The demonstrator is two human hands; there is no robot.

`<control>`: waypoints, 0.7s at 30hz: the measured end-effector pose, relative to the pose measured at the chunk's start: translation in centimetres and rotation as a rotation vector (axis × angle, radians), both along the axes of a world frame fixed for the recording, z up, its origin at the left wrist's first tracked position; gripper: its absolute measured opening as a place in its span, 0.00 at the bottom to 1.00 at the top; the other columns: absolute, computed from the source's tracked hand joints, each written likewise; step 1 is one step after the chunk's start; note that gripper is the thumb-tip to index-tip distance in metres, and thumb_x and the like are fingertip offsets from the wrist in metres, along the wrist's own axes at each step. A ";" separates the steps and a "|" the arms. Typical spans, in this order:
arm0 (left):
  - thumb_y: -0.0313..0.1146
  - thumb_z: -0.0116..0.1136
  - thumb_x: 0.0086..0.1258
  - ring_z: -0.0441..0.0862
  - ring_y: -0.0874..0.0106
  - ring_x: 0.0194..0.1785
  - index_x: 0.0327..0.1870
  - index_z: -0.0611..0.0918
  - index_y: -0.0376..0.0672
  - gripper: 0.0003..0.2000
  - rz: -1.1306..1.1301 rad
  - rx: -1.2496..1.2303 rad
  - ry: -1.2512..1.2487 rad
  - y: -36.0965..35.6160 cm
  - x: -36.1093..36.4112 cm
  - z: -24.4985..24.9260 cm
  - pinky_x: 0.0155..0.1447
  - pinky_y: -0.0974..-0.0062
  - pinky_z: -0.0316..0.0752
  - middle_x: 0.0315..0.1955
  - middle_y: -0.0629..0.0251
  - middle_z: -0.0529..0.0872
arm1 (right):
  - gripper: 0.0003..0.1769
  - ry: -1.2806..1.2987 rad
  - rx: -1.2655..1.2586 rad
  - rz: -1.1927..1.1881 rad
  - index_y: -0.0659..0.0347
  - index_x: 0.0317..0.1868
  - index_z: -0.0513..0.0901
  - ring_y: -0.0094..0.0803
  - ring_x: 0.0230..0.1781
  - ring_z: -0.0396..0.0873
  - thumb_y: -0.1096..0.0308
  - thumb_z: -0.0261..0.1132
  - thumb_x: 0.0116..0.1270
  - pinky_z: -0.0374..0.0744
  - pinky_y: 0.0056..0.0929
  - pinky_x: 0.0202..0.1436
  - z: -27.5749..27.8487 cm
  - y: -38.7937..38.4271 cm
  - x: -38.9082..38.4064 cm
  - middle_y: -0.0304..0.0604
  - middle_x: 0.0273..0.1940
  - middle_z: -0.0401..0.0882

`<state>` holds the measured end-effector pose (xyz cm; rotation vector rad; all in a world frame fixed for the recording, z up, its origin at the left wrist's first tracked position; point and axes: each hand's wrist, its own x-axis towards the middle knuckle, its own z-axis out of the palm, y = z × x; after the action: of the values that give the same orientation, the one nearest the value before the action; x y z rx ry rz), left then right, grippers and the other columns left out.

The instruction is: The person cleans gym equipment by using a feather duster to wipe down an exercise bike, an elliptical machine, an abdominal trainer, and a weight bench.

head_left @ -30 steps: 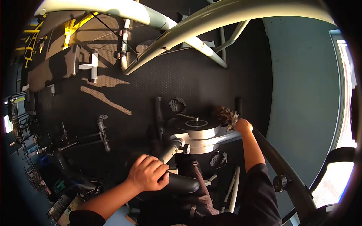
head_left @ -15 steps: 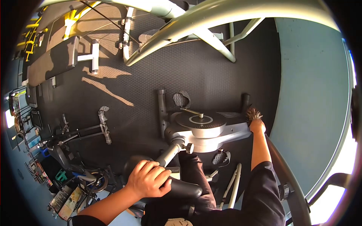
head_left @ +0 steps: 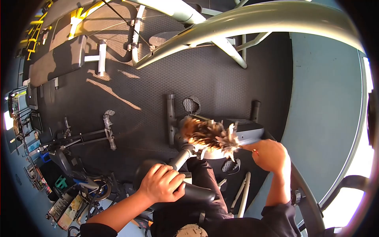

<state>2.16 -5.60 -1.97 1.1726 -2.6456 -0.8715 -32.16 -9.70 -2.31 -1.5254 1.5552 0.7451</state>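
The right hand (head_left: 272,156) is clenched on the handle end of a brown feather duster (head_left: 211,136), whose plumes lie across the round housing of an exercise bike (head_left: 249,132). Motion blur affects the plumes, so full contact with the housing cannot be confirmed. The left hand (head_left: 162,183) is clasped over the bike's black padded seat (head_left: 199,192), fingers curled at its edge. 2 pedals are visible: 1 on the far side (head_left: 191,105), 1 on the near side (head_left: 231,166). A pale tubular frame (head_left: 256,19) stands beyond the bike on dark textured flooring (head_left: 158,85); a padded bench (head_left: 59,61) stands at far left.
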 end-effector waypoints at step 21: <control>0.40 0.64 0.54 0.83 0.67 0.38 0.33 0.87 0.47 0.10 -0.005 -0.011 0.026 0.1 0.2 -0.2 0.50 0.65 0.75 0.30 0.71 0.85 | 0.23 -0.076 -0.021 -0.337 0.39 0.57 0.87 0.50 0.53 0.84 0.68 0.58 0.64 0.81 0.48 0.57 -24.5 9.2 0.0 0.53 0.48 0.87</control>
<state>2.37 -5.48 -2.15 1.1445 -2.6307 -0.8652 -32.20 -0.54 -26.80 -1.2459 1.7088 0.4750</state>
